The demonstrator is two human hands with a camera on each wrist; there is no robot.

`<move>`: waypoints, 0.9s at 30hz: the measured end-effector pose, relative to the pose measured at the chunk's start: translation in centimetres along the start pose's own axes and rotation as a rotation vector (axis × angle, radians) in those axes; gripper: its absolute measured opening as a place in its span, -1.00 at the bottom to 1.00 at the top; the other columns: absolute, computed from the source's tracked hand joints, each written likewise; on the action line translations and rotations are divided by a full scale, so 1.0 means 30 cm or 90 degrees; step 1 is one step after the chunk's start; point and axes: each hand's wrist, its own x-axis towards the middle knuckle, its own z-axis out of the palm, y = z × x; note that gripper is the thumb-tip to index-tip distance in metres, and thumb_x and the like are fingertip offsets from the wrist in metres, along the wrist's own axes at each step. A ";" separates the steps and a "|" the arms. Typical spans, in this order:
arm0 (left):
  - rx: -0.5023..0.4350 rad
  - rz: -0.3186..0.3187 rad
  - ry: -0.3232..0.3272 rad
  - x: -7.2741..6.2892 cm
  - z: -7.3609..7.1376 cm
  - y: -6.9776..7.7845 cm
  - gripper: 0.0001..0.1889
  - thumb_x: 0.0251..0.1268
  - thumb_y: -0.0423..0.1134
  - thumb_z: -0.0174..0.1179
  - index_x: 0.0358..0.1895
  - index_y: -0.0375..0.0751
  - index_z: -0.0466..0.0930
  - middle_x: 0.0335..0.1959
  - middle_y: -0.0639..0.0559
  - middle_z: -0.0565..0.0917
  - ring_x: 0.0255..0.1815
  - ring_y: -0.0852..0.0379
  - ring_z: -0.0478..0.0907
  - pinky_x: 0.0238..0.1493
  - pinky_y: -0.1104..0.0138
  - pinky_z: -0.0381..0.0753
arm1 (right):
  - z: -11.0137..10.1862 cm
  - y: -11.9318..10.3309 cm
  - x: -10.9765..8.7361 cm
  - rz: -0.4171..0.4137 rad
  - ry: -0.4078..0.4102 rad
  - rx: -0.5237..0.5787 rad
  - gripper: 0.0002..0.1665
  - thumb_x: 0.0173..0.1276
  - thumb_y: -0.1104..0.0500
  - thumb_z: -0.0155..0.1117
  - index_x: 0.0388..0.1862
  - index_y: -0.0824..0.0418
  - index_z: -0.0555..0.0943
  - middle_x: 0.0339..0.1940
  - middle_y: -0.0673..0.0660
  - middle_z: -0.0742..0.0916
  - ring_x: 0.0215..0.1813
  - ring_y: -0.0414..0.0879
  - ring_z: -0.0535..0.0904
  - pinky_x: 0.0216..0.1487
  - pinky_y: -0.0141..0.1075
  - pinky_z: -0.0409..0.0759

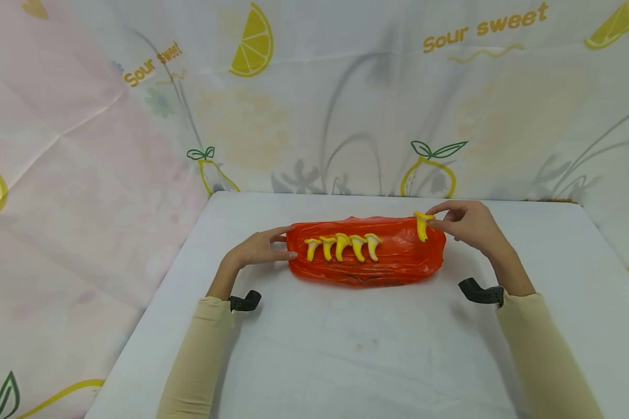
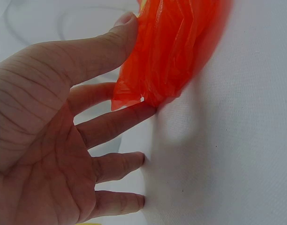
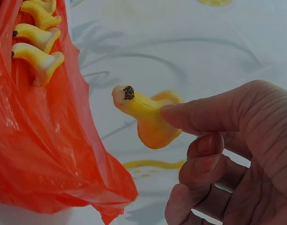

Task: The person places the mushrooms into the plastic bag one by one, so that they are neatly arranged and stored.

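A red plastic bag [image 1: 398, 256] lies stretched lengthwise across the white table, bulging as if over something hidden. Several small yellow toy mushrooms [image 1: 342, 247] stand side by side in a row on its left half, caps toward the far side. My left hand [image 1: 259, 247] pinches the bag's left end; in the left wrist view the thumb lies over the red plastic [image 2: 167, 51] with a finger behind it. Above the bag's right end, my right hand [image 1: 469, 227] holds another yellow mushroom [image 3: 153, 117] by its cap between thumb and fingers, its dark-spotted stem end pointing away.
White cloth covers the table [image 1: 356, 349], which reaches back to a hanging curtain [image 1: 314, 116] printed with lemons and lettering. Black wrist mounts [image 1: 246, 301] sit at both sleeve cuffs, low over the table.
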 end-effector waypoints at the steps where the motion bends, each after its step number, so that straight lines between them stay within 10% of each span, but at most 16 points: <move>1: 0.001 0.000 0.001 0.001 0.000 0.000 -0.10 0.17 0.22 0.32 0.55 0.07 0.16 0.36 -0.16 0.45 0.37 -0.17 0.32 0.22 -0.12 0.44 | 0.006 -0.005 0.005 0.000 -0.005 0.005 -0.56 0.33 -0.01 0.37 0.02 0.28 0.68 -0.46 0.22 0.62 -0.40 0.02 0.44 -0.51 -0.31 0.49; 27: 0.000 0.009 0.005 0.000 0.004 -0.004 -0.11 0.18 0.22 0.31 0.55 0.08 0.16 0.35 -0.13 0.46 0.37 -0.15 0.33 0.23 -0.11 0.43 | 0.204 -0.001 0.088 -0.009 -0.060 -0.015 -0.73 0.28 0.16 0.38 -0.09 0.26 0.72 -0.56 0.10 0.55 -0.43 0.01 0.43 -0.45 -0.29 0.42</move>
